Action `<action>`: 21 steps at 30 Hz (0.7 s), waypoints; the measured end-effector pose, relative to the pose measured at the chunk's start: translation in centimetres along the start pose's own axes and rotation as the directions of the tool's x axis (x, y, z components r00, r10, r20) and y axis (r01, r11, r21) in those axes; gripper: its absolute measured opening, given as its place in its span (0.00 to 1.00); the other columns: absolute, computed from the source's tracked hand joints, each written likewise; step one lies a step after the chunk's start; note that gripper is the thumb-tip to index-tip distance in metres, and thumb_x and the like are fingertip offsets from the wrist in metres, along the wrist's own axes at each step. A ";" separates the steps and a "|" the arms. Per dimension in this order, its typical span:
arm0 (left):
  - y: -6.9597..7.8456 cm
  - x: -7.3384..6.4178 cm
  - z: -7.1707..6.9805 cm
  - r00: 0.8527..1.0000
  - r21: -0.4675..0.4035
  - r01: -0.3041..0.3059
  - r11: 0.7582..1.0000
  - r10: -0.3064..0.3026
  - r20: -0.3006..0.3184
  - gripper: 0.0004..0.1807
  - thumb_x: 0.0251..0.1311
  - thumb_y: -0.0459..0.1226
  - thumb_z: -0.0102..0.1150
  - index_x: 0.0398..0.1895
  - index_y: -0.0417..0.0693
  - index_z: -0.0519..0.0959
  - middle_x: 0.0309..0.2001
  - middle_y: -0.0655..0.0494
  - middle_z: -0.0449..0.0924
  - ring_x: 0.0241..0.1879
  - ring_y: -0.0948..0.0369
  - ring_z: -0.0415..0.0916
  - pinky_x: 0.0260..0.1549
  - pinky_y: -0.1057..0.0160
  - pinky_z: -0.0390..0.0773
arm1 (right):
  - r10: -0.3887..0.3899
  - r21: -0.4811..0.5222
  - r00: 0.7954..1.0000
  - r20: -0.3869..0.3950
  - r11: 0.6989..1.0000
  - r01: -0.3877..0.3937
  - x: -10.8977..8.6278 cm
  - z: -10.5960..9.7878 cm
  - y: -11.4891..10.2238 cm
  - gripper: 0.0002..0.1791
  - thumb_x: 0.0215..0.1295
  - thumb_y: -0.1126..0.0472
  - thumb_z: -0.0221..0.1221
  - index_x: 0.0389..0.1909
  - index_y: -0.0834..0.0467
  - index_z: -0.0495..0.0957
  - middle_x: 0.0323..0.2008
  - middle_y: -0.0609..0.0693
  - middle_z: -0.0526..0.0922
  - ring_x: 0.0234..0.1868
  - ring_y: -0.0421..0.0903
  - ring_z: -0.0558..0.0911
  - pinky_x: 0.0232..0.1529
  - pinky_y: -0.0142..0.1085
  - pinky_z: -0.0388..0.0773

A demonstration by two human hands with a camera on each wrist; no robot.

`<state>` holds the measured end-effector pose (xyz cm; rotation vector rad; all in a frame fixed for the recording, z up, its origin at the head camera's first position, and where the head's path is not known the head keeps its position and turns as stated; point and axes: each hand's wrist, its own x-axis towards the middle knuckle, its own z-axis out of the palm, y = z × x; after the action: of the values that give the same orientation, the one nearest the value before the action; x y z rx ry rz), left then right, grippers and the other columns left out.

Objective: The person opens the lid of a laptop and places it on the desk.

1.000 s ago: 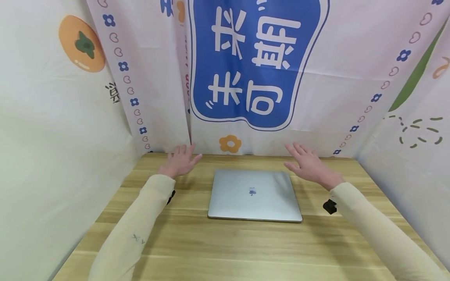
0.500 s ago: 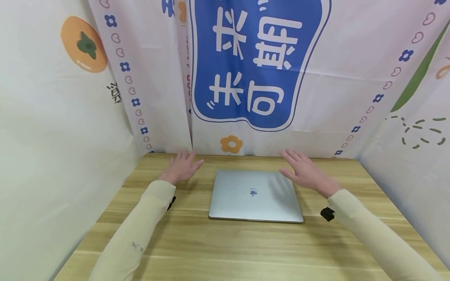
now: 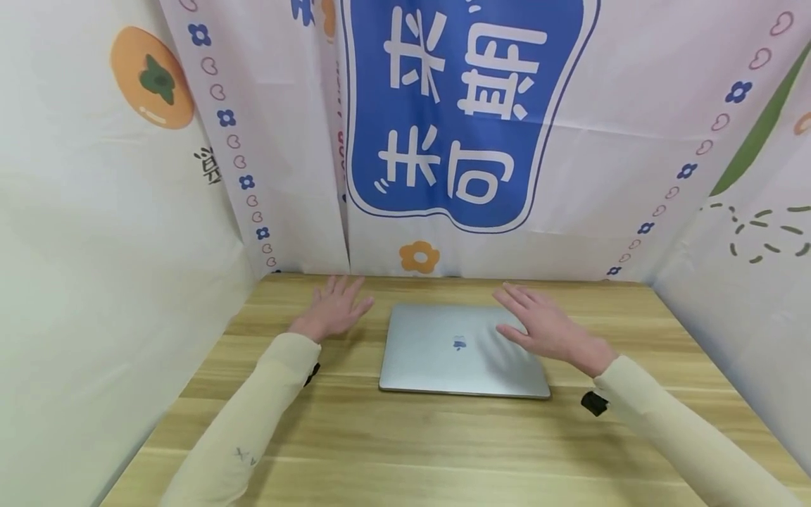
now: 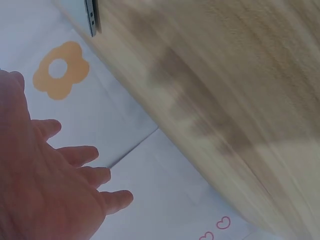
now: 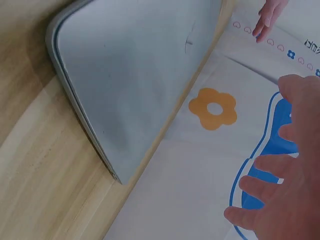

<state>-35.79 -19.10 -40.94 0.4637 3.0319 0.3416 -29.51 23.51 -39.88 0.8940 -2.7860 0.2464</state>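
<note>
A closed silver laptop (image 3: 437,359) with a logo on its lid lies flat on the wooden table (image 3: 380,451). My left hand (image 3: 332,308) is held over the table to the laptop's left, fingers spread and holding nothing. In the head view my right hand (image 3: 548,325) overlaps the laptop's right side, its fingers extended and a shadow falling on the lid. The right wrist view shows the laptop's corner and edge beside that hand (image 5: 280,185), with a gap between them. Only a corner of the laptop (image 4: 90,17) enters the left wrist view, away from the spread fingers.
A printed cloth (image 3: 570,176) with a blue sign hangs along the table's back edge. White cloth walls (image 3: 114,282) stand at the left and right sides. Dark straps (image 3: 594,403) show at both cuffs.
Both hands have lowered and come nearer to me. The right hand has also shifted left, from beside the laptop to over its right side. The laptop stays in place.
</note>
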 end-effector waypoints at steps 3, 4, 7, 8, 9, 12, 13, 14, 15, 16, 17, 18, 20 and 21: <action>0.0 -0.1 0.2 1.000 0.010 -0.010 1.000 0.010 0.000 0.41 0.72 0.64 0.27 0.80 0.54 0.45 0.78 0.37 0.37 0.77 0.36 0.31 0.69 0.28 0.33 | -0.013 -0.017 1.000 0.013 1.000 0.014 -0.1 0.0 -0.6 0.38 0.72 0.38 0.50 0.76 0.54 0.57 0.76 0.60 0.57 0.74 0.62 0.61 0.72 0.61 0.57; 0.0 -0.2 0.2 1.000 0.013 -0.017 1.000 0.017 0.000 0.41 0.72 0.64 0.27 0.80 0.53 0.45 0.78 0.37 0.37 0.76 0.35 0.31 0.69 0.28 0.33 | -0.014 -0.020 1.000 0.017 1.000 0.014 -0.2 0.0 -0.8 0.38 0.72 0.38 0.50 0.76 0.53 0.57 0.76 0.59 0.57 0.74 0.62 0.60 0.72 0.61 0.57; 0.1 -0.4 0.4 0.999 0.021 -0.036 0.999 0.036 0.001 0.40 0.73 0.63 0.28 0.80 0.53 0.45 0.78 0.35 0.37 0.77 0.36 0.31 0.69 0.29 0.33 | -0.022 -0.030 1.000 0.018 0.999 0.022 -0.5 0.1 -1.3 0.38 0.71 0.39 0.52 0.75 0.54 0.58 0.75 0.59 0.59 0.74 0.62 0.61 0.72 0.61 0.58; 0.2 -0.4 0.5 0.999 0.027 -0.042 0.999 0.042 0.003 0.40 0.73 0.63 0.29 0.80 0.53 0.45 0.78 0.35 0.37 0.77 0.36 0.31 0.70 0.29 0.33 | -0.025 -0.029 1.000 0.018 0.999 0.025 -0.6 0.2 -1.5 0.38 0.71 0.39 0.52 0.75 0.53 0.59 0.75 0.59 0.59 0.74 0.62 0.61 0.72 0.60 0.58; 0.3 -0.6 0.5 0.999 0.026 -0.046 0.999 0.046 0.006 0.40 0.73 0.62 0.29 0.80 0.53 0.45 0.78 0.35 0.37 0.77 0.37 0.30 0.70 0.30 0.33 | -0.029 -0.029 0.999 0.020 0.999 0.030 -0.7 0.3 -1.6 0.38 0.71 0.39 0.52 0.75 0.53 0.59 0.75 0.59 0.59 0.74 0.62 0.61 0.72 0.60 0.58; 0.5 -0.9 0.7 0.998 0.053 -0.060 0.997 0.059 0.017 0.39 0.73 0.62 0.29 0.79 0.53 0.46 0.78 0.35 0.38 0.77 0.37 0.31 0.71 0.31 0.36 | -0.054 -0.028 0.998 0.023 0.998 0.054 -0.9 0.5 -2.0 0.37 0.71 0.40 0.53 0.74 0.54 0.60 0.74 0.59 0.61 0.73 0.61 0.63 0.71 0.58 0.61; 0.6 -0.9 0.8 0.998 0.059 -0.065 0.996 0.064 0.022 0.39 0.73 0.62 0.29 0.79 0.53 0.46 0.78 0.35 0.38 0.77 0.37 0.32 0.71 0.31 0.36 | -0.064 -0.024 0.998 0.025 0.998 0.065 -1.0 0.6 -2.1 0.37 0.71 0.41 0.54 0.74 0.54 0.61 0.74 0.59 0.62 0.72 0.61 0.64 0.71 0.57 0.62; 0.7 -1.0 0.8 0.997 0.064 -0.072 0.995 0.070 0.024 0.39 0.73 0.62 0.30 0.79 0.53 0.46 0.78 0.35 0.39 0.77 0.37 0.33 0.71 0.31 0.37 | -0.071 -0.026 0.997 0.030 0.997 0.072 -1.1 0.7 -2.3 0.36 0.71 0.41 0.54 0.73 0.54 0.62 0.73 0.59 0.63 0.72 0.60 0.66 0.70 0.56 0.64; 0.9 -1.1 0.8 0.997 0.068 -0.081 0.994 0.079 0.024 0.39 0.73 0.62 0.31 0.79 0.52 0.47 0.77 0.34 0.40 0.77 0.36 0.34 0.71 0.31 0.38 | -0.085 -0.032 0.996 0.029 0.996 0.086 -1.2 0.8 -2.4 0.35 0.70 0.42 0.54 0.72 0.55 0.64 0.72 0.60 0.65 0.70 0.60 0.68 0.69 0.55 0.66; 1.0 -1.2 0.8 0.996 0.077 -0.088 0.993 0.087 0.025 0.39 0.73 0.62 0.31 0.79 0.52 0.47 0.77 0.34 0.41 0.76 0.35 0.35 0.71 0.31 0.39 | -0.097 -0.041 0.995 0.031 0.994 0.099 -1.3 0.8 -2.5 0.34 0.70 0.42 0.55 0.71 0.55 0.66 0.71 0.60 0.67 0.69 0.60 0.70 0.68 0.55 0.68; 1.1 -1.2 0.8 0.995 0.082 -0.093 0.992 0.092 0.025 0.39 0.73 0.62 0.30 0.79 0.52 0.47 0.77 0.34 0.41 0.76 0.35 0.36 0.71 0.31 0.40 | -0.107 -0.047 0.994 0.037 0.993 0.109 -1.3 0.8 -2.7 0.33 0.70 0.43 0.55 0.70 0.56 0.67 0.69 0.60 0.69 0.68 0.60 0.71 0.67 0.54 0.70; 1.2 -1.3 0.9 0.995 0.080 -0.097 0.992 0.095 0.025 0.39 0.73 0.61 0.31 0.79 0.52 0.47 0.77 0.33 0.41 0.76 0.35 0.37 0.71 0.31 0.40 | -0.118 -0.060 0.992 0.040 0.991 0.120 -1.4 0.9 -2.8 0.32 0.70 0.43 0.55 0.69 0.56 0.69 0.68 0.60 0.71 0.66 0.60 0.73 0.65 0.54 0.72; 1.3 -1.6 0.9 0.994 0.082 -0.103 0.991 0.101 0.026 0.39 0.73 0.61 0.31 0.79 0.52 0.47 0.77 0.33 0.41 0.76 0.35 0.38 0.71 0.31 0.42 | -0.136 -0.076 0.989 0.055 0.987 0.140 -1.5 0.8 -3.2 0.31 0.70 0.43 0.56 0.67 0.56 0.72 0.65 0.60 0.75 0.63 0.59 0.76 0.62 0.53 0.75; 1.3 -1.7 1.0 0.994 0.079 -0.108 0.991 0.106 0.024 0.39 0.73 0.61 0.32 0.79 0.52 0.47 0.77 0.33 0.42 0.76 0.34 0.39 0.71 0.31 0.42 | -0.146 -0.082 0.987 0.063 0.985 0.151 -1.6 0.8 -3.4 0.30 0.69 0.43 0.56 0.66 0.56 0.72 0.64 0.60 0.76 0.62 0.59 0.77 0.61 0.53 0.76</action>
<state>-33.70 -18.19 -41.55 0.6329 3.0176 0.2195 -26.37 21.48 -40.74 1.0971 -2.7397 0.0777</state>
